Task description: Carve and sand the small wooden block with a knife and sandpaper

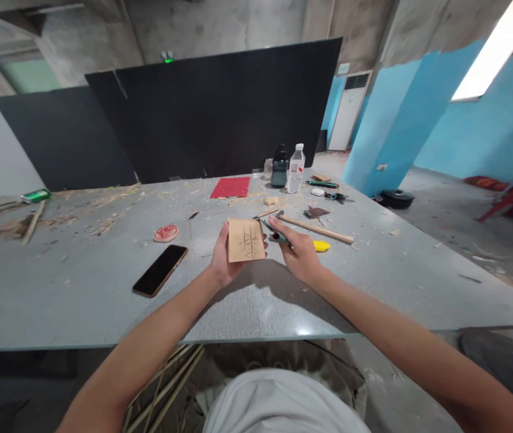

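Observation:
My left hand [221, 258] grips a small square wooden block [246, 240] from behind and holds it upright above the grey table [260, 300]. Dark lines forming a branching figure are drawn or cut on the block's face. My right hand [298, 249] is closed round a thin carving tool [273, 232] with a dark green handle. Its metal tip points left toward the block's upper right edge. A yellow object [322, 246] lies on the table just right of my right hand.
A black phone [160, 270] lies left of the block, with a round reddish carved disc [166, 233] behind it. A long wooden stick [317, 229], a red mat [230, 187], a dark jar [279, 166] and a water bottle [296, 169] sit farther back. Wood shavings litter the left side.

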A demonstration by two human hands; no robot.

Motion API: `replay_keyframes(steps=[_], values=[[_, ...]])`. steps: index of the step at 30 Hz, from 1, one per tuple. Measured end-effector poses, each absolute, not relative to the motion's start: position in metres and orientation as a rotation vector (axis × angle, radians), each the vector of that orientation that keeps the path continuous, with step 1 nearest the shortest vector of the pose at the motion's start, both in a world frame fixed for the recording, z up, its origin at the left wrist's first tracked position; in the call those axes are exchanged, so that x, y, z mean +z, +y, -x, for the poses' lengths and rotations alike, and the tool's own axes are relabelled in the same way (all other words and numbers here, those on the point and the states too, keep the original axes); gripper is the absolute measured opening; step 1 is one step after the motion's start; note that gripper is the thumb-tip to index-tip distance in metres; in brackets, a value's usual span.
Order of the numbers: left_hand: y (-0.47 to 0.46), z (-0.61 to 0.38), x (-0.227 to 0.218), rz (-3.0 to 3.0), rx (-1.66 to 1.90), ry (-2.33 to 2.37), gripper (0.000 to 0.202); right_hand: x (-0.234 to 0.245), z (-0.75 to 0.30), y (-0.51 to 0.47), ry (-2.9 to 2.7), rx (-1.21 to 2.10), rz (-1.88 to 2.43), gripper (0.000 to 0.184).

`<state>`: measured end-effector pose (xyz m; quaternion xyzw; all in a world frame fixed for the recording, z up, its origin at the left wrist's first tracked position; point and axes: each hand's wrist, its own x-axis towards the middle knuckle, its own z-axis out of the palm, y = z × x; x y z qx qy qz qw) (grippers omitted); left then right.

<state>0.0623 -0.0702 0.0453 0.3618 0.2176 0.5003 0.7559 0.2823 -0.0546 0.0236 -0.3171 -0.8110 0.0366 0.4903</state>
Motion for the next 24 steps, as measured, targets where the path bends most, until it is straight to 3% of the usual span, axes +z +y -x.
replay_keyframes(steps=[6,10,17,21,24], values=[[-0.070,-0.061,0.044,-0.958,1.030,0.499,0.086,0.028,-0.284,-0.056,-1.838,0.079,0.813,0.070],[-0.068,-0.065,0.036,-1.413,1.040,0.742,0.094,0.029,-0.282,-0.058,-1.826,0.144,0.796,0.066],[-0.065,-0.062,0.022,-1.914,0.997,1.087,0.066,0.026,-0.276,-0.058,-2.149,0.261,0.703,0.076],[-0.062,-0.054,0.019,-2.185,0.815,1.260,0.059,0.029,-0.276,-0.058,-2.522,0.271,0.826,0.066],[-0.057,-0.045,0.021,-2.339,0.682,1.297,0.076,0.031,-0.277,-0.057,-2.603,0.251,0.917,0.056]])
